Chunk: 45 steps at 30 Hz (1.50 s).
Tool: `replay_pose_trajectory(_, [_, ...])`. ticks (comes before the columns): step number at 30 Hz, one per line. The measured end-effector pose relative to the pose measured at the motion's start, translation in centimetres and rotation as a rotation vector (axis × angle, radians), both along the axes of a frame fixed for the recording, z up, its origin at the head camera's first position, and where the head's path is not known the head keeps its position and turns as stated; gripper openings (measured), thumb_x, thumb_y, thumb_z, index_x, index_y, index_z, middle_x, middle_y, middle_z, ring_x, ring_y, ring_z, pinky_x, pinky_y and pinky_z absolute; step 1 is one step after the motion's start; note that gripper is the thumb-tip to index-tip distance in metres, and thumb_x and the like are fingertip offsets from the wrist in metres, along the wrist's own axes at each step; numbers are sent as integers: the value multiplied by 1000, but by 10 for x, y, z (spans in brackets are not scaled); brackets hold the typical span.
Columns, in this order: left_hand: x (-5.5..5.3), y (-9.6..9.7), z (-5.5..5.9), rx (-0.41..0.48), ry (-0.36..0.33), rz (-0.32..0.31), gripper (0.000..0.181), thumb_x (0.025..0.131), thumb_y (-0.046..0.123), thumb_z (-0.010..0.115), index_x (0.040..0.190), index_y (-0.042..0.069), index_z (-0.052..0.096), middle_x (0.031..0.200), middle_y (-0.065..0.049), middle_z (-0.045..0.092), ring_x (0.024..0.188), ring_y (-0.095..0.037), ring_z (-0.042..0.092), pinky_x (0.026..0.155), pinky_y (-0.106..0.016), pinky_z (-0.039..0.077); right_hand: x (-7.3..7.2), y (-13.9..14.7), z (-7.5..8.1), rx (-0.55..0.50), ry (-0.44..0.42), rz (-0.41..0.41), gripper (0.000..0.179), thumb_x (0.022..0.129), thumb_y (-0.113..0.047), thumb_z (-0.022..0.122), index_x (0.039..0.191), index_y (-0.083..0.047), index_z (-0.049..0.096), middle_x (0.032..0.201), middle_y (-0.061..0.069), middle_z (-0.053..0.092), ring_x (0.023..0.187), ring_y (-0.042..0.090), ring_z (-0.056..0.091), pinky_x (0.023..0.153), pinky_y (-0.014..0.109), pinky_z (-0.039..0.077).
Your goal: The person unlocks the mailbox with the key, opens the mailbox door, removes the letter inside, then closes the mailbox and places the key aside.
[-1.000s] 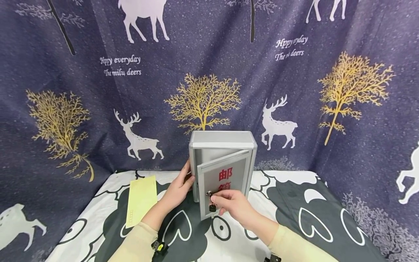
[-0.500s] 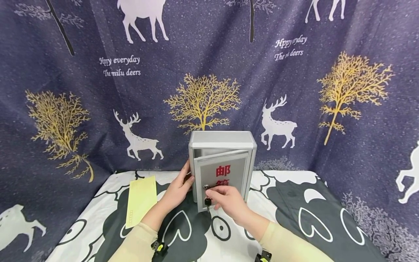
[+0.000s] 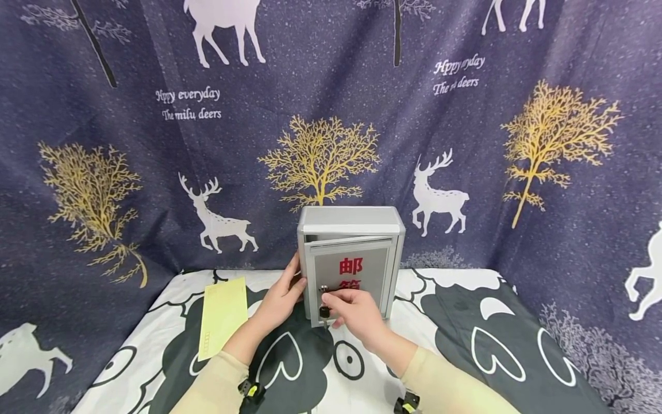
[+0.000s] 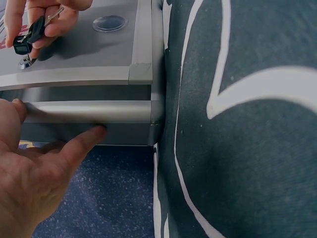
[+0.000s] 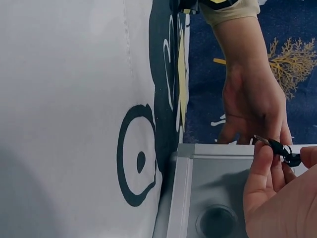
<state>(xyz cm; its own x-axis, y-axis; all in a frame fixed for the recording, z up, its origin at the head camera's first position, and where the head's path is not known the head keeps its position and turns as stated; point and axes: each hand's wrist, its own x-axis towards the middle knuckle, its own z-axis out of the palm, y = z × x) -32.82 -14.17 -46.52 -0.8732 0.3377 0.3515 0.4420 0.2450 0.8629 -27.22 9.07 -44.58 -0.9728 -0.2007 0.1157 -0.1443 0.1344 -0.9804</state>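
A grey metal mailbox point(image 3: 351, 218) with red characters stands upright on the bed-like surface, its door point(image 3: 374, 270) slightly ajar along the left edge. My left hand point(image 3: 279, 302) rests with extended fingers against the box's left side; the left wrist view shows a fingertip point(image 4: 96, 131) on that side wall. At the door's lock point(image 3: 323, 288), my right hand point(image 3: 359, 316) pinches a key, whose head is mostly hidden by the fingers. A second black-headed key point(image 3: 324, 312) dangles below it. The right wrist view shows the black key head point(image 5: 292, 158) by the right fingers.
A yellow envelope point(image 3: 223, 316) lies flat to the left of my left forearm. Patterned black-and-white cloth point(image 3: 362, 397) covers the surface. A dark blue curtain point(image 3: 331, 86) with deer and trees hangs close behind the mailbox.
My right hand has pushed the door inward and slightly left, narrowing its gap from wide to slim. The left hand has stayed against the box's side.
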Motion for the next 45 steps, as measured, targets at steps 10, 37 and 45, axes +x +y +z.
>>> replay_pose_trajectory(10, [0, -1, 1, 18, -22, -15, 72, 122, 24, 50, 182, 29, 11, 181, -19, 29, 156, -46, 45, 108, -60, 58, -6, -9, -3, -10, 19, -42, 40, 107, -35, 78, 123, 1, 83, 109, 10, 82, 87, 19, 73, 69, 38, 66])
replay_pose_trajectory(37, [1, 2, 1, 43, -37, -39, 73, 121, 25, 51, 182, 33, 11, 182, -18, 25, 158, -46, 42, 110, -58, 57, -14, -16, -4, -56, 39, -99, 42, 105, -36, 80, 124, 2, 83, 96, 7, 80, 80, 22, 74, 65, 38, 66])
replay_pose_trajectory(45, [0, 1, 0, 44, -44, -32, 73, 121, 25, 51, 181, 34, 11, 183, -15, 23, 160, -45, 40, 110, -59, 56, -15, -16, -5, -51, 37, -81, 43, 107, -36, 78, 126, 2, 82, 103, 11, 82, 81, 18, 74, 66, 36, 66])
